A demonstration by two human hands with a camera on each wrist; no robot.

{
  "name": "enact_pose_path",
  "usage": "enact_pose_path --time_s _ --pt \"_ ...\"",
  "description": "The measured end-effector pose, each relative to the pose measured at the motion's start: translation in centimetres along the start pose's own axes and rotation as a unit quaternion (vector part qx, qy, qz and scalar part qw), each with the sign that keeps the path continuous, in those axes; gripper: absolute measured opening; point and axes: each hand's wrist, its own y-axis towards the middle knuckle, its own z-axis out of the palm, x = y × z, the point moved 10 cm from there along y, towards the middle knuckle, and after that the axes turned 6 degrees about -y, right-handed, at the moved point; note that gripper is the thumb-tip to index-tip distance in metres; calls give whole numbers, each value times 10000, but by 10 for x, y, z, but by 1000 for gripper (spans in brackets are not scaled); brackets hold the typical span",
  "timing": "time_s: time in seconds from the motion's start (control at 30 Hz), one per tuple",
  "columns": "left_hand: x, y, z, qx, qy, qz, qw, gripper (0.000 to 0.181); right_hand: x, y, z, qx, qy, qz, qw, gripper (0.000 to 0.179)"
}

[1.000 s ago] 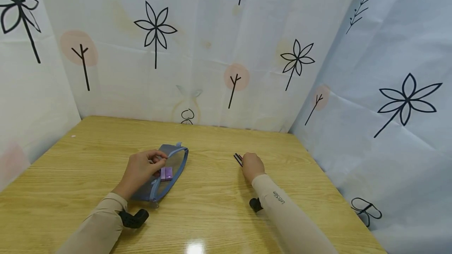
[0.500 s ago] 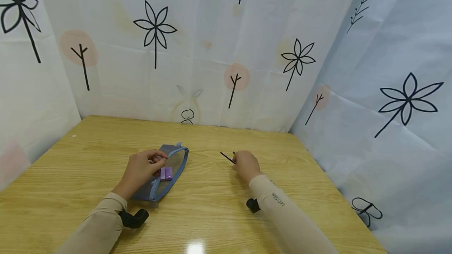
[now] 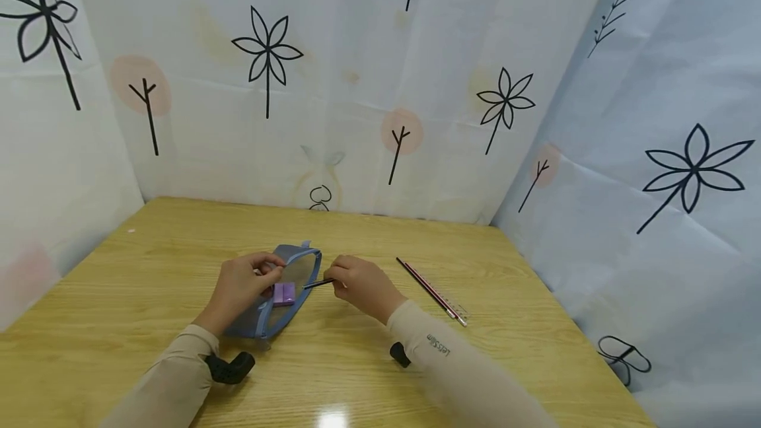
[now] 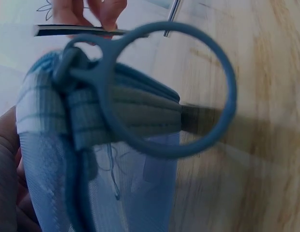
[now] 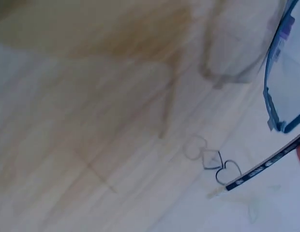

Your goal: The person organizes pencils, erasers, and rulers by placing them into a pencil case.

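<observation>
My left hand (image 3: 246, 283) pinches the near side of a blue mesh zip pouch (image 3: 244, 322) and holds its mouth apart. Inside lies a purple block (image 3: 284, 294), perhaps an eraser. My right hand (image 3: 364, 286) pinches a dark pencil (image 3: 318, 283), whose left end reaches over the pouch's right rim. The right wrist view shows white marks along this pencil (image 5: 261, 166) and a pale end. Close up in the left wrist view are the pouch's zip end and a blue ring (image 4: 227, 106), with the fingers of my right hand (image 4: 89, 12) beyond.
Two slim pencils (image 3: 431, 288), one reddish, lie side by side on the wooden table (image 3: 357, 375) to the right. A clear strip, perhaps a ruler, shows faintly beside them. Patterned white cloth (image 3: 357, 71) hangs behind the table and at both sides.
My right hand has lifted a pencil from the right side of the table and carried it left to the pouch, uncovering the other pencils. My left hand stays at the pouch.
</observation>
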Motion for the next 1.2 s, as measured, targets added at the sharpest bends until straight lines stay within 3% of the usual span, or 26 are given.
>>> enact_pose_path --time_s 0.17,0.37,0.57,0.77,0.93,1.2 --pt "-1 1 1 40 -100 -21 9999 10 29 10 -8 -605 -215 -918 9937 17" --pt "-1 3 0 38 -102 3 9999 11 49 22 -3 -604 -577 -1479 9855 16" --pt "-2 2 -1 34 -149 15 9999 9 57 33 16 -48 -781 -1747 9815 13" --pt "-1 0 0 127 -348 -126 9992 8 57 43 30 147 -1208 -1708 9778 13" --pt "-1 1 0 135 -309 -156 9993 7 60 44 32 -14 -1290 -1766 9758 9" --pt "1 1 -3 41 -263 -145 9995 9 75 34 22 -357 -1234 -2398 9623 15"
